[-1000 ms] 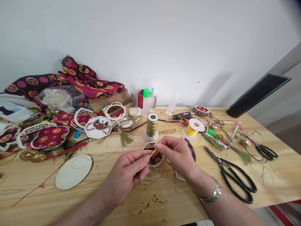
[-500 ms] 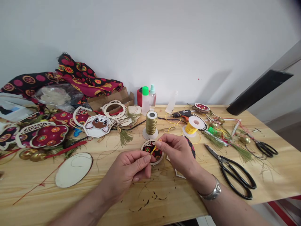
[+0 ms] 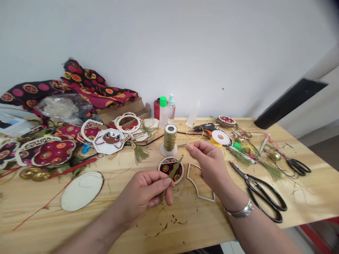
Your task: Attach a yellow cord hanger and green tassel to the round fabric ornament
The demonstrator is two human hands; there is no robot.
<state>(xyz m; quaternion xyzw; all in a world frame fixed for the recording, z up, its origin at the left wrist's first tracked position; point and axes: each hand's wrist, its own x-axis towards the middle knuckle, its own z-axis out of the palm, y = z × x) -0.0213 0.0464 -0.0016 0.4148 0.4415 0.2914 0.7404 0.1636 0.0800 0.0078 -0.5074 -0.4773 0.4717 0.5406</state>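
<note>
An olive-gold tassel stretches slantwise between my two hands. My left hand is closed on its strands, whose lower ends hang below the fingers. At the tassel's upper end, my right hand pinches a yellow cord. Under the tassel lies a round wooden-rimmed ornament with dark patterned fabric, partly covered by my left fingers. A pale wooden frame piece rests below my right hand. Just behind the ornament stands a spool of gold thread.
Large black-handled shears lie at right, with smaller scissors beyond. A glue gun and a yellow cord spool are behind my right hand. Ornaments, patterned cloth and a white oval occupy the left. Bottles stand along the wall.
My right hand has moved right and up, away from my left, with the yellow cord. The tassel now shows drawn out between them. My left hand has slid onto its strands.
</note>
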